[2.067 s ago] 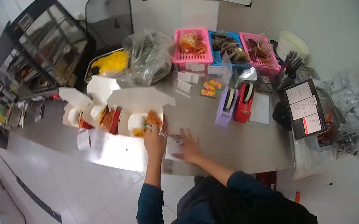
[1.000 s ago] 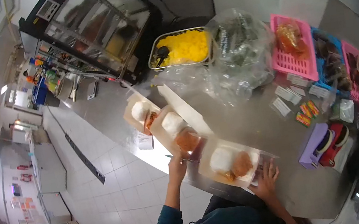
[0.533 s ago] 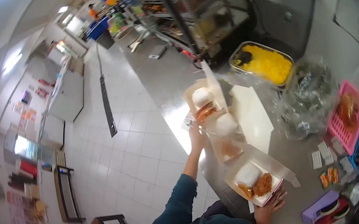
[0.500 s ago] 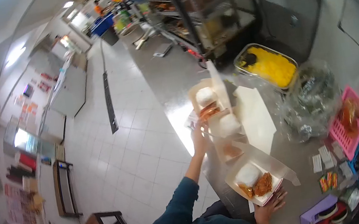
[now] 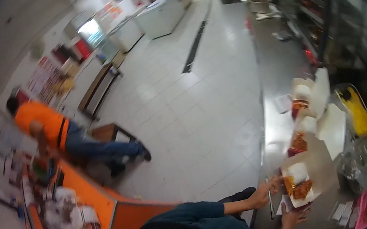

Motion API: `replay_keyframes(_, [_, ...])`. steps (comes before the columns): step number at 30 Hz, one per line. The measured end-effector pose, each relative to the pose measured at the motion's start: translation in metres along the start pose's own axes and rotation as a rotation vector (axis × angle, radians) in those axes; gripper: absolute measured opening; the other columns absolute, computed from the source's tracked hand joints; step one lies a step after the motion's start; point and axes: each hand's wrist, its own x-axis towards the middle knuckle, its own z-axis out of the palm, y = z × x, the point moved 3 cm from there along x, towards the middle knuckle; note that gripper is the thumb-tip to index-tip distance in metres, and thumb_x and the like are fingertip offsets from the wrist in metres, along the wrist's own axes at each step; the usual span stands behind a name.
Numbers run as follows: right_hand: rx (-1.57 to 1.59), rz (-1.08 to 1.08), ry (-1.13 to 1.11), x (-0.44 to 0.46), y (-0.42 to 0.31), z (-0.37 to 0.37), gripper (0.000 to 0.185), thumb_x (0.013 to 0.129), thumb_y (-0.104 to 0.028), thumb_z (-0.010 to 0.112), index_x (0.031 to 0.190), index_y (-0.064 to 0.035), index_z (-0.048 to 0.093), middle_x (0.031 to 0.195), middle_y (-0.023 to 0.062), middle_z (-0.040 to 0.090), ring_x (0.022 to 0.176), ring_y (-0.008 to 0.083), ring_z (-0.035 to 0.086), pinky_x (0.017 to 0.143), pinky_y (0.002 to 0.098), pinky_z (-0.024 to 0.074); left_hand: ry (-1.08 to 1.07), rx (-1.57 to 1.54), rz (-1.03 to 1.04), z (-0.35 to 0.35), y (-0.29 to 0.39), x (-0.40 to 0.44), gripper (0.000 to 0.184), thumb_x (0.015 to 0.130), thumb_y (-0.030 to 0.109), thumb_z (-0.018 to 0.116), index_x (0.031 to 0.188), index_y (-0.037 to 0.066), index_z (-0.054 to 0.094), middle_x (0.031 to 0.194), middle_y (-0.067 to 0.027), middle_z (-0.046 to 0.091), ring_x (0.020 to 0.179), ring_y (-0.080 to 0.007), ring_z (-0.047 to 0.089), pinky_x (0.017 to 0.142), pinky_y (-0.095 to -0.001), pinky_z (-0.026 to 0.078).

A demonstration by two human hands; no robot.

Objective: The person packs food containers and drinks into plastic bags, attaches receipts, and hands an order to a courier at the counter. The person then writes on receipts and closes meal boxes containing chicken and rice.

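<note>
My left hand [image 5: 262,194] is closed on a thin metal utensil [image 5: 271,205], whose exact kind is blurred. Its fingertips are close to the left side of the nearest takeaway box [image 5: 291,197]. That box lies open with a white mound of rice [image 5: 298,171], a piece of fried chicken [image 5: 303,189] and an orange-brown sauce portion inside. My right hand [image 5: 295,218] grips the box at its near edge, the fingers partly hidden. Farther along the counter, more open boxes hold rice and chicken, such as the far takeaway box [image 5: 300,104].
A metal tray [image 5: 354,109] of yellow food and a plastic bag [image 5: 361,158] lie to the right. A glass display cabinet [image 5: 329,19] stands behind. At left are an orange counter [image 5: 147,221], a person in an orange shirt [image 5: 45,119] and a bench [image 5: 98,90].
The view has swung left, bringing the orange counter and the person into sight. My left hand has drawn back from the farther boxes to the nearest one; my right hand stays on it.
</note>
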Motion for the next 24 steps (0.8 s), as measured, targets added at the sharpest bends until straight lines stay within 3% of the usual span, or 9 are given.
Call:
replay_keyframes(2, [-0.017, 0.166, -0.472, 0.008, -0.003, -0.011, 0.108, 0.060, -0.061, 0.058, 0.133, -0.0092, -0.002, 0.140, 0.0096, -0.005, 0.128, 0.0328, -0.003, 0.093, 0.0612, 0.0085, -0.031, 0.065, -0.065, -0.003, 0.006, -0.016, 0.025, 0.084, 0.024, 0.046, 0.101, 0.005, 0.043, 0.111, -0.0132, 0.048, 0.114, -0.0326, 0.035, 0.094, -0.0436, 0.024])
replay_keyframes(4, [0.019, 0.103, -0.347, 0.007, 0.000, -0.010, 0.103, 0.061, -0.050, 0.065, 0.133, -0.0070, 0.006, 0.139, 0.0129, 0.005, 0.127, 0.0342, 0.003, 0.095, 0.0571, 0.0130, 0.013, 0.142, -0.059, -0.011, 0.011, -0.034, 0.032, 0.085, 0.025, 0.044, 0.110, 0.005, 0.042, 0.100, -0.0119, 0.049, 0.111, -0.0316, 0.037, 0.093, -0.0439, 0.025])
replay_keyframes(6, [0.014, 0.058, -0.350, 0.006, -0.002, -0.021, 0.100, 0.060, -0.052, 0.064, 0.133, -0.0067, 0.010, 0.139, 0.0121, 0.005, 0.124, 0.0353, 0.015, 0.094, 0.0587, 0.0150, 0.078, 0.195, -0.023, -0.019, 0.021, -0.044, 0.032, 0.086, 0.028, 0.042, 0.107, 0.004, 0.042, 0.089, -0.0112, 0.049, 0.098, -0.0302, 0.042, 0.086, -0.0426, 0.028])
replay_keyframes(7, [0.033, 0.043, -0.343, 0.006, 0.001, -0.024, 0.100, 0.060, -0.053, 0.063, 0.132, -0.0074, 0.011, 0.139, 0.0129, 0.005, 0.124, 0.0363, 0.015, 0.093, 0.0592, 0.0152, 0.089, 0.200, -0.038, -0.024, 0.028, -0.048, 0.032, 0.086, 0.031, 0.040, 0.102, 0.003, 0.045, 0.084, -0.0117, 0.049, 0.089, -0.0298, 0.045, 0.080, -0.0414, 0.031])
replay_keyframes(13, [0.103, -0.052, -0.351, 0.003, 0.003, -0.025, 0.097, 0.059, -0.060, 0.058, 0.131, -0.0118, 0.017, 0.137, 0.0182, 0.008, 0.121, 0.0425, 0.014, 0.089, 0.0626, 0.0169, 0.032, 0.052, -0.205, -0.029, 0.029, -0.075, 0.034, 0.086, 0.036, 0.038, 0.096, 0.004, 0.045, 0.081, -0.0122, 0.050, 0.081, -0.0304, 0.048, 0.074, -0.0416, 0.033])
replay_keyframes(16, [0.123, -0.080, -0.351, 0.001, 0.002, -0.023, 0.096, 0.058, -0.064, 0.056, 0.131, -0.0140, 0.019, 0.136, 0.0209, 0.009, 0.120, 0.0456, 0.014, 0.087, 0.0643, 0.0177, 0.123, 0.083, 0.004, -0.027, 0.023, -0.086, 0.033, 0.087, 0.037, 0.037, 0.085, 0.004, 0.043, 0.080, -0.0130, 0.050, 0.077, -0.0314, 0.048, 0.072, -0.0411, 0.035])
replay_keyframes(19, [0.142, -0.095, -0.340, -0.001, 0.005, -0.023, 0.095, 0.057, -0.068, 0.054, 0.131, -0.0162, 0.022, 0.135, 0.0235, 0.011, 0.119, 0.0486, 0.014, 0.084, 0.0660, 0.0185, 0.124, 0.097, 0.030, -0.033, 0.028, -0.088, 0.032, 0.087, 0.036, 0.037, 0.078, 0.005, 0.039, 0.082, -0.0144, 0.051, 0.080, -0.0326, 0.049, 0.071, -0.0407, 0.035])
replay_keyframes(22, [0.159, -0.115, -0.310, -0.003, 0.010, -0.024, 0.095, 0.056, -0.072, 0.051, 0.130, -0.0184, 0.025, 0.134, 0.0262, 0.012, 0.117, 0.0517, 0.014, 0.082, 0.0677, 0.0193, 0.062, 0.230, -0.028, -0.043, 0.027, -0.092, 0.025, 0.084, 0.029, 0.044, 0.086, 0.004, 0.043, 0.083, -0.0123, 0.050, 0.090, -0.0327, 0.050, 0.075, -0.0420, 0.038])
replay_keyframes(24, [0.193, -0.144, -0.250, -0.004, 0.015, -0.020, 0.095, 0.056, -0.074, 0.050, 0.130, -0.0199, 0.027, 0.133, 0.0279, 0.013, 0.116, 0.0537, 0.013, 0.081, 0.0688, 0.0198, 0.021, 0.372, -0.153, -0.059, 0.010, -0.103, 0.018, 0.077, 0.017, 0.050, 0.091, 0.007, 0.047, 0.102, -0.0108, 0.051, 0.107, -0.0305, 0.042, 0.083, -0.0446, 0.031])
